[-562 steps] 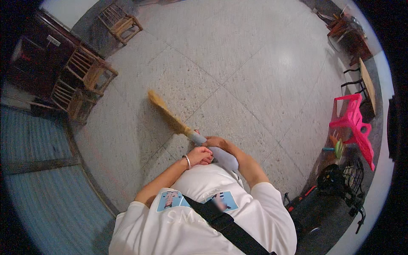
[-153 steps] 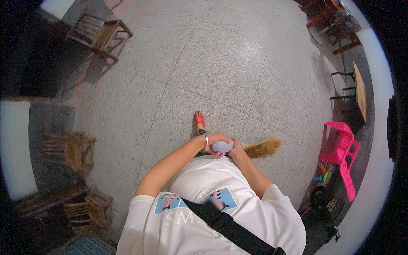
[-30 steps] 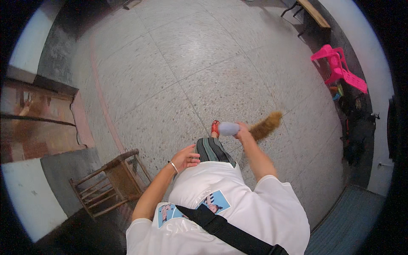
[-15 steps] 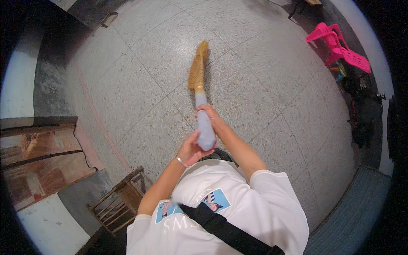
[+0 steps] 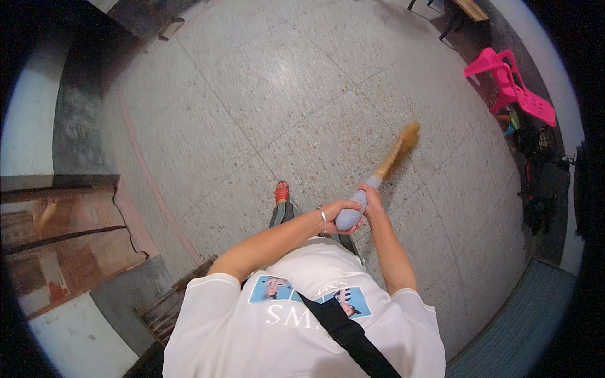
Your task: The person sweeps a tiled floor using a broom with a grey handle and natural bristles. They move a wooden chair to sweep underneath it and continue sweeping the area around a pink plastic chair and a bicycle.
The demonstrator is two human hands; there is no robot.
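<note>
My left hand curls closed round the bulbous butt of a yellow-brown-bristled broom with a pale lavender-grey handle, my right hand wrapped just farther along, the broom slanting forward and rightward over the grey speckled tile floor, my red strappy sandal off to its left.

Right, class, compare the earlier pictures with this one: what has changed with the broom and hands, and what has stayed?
Since half a second ago, the broom has swung from nearly straight ahead toward the right. The left hand, off the broom one second ago, now holds the end of its handle. The right hand stays around the handle; the pink plastic chair is still at right.
</note>
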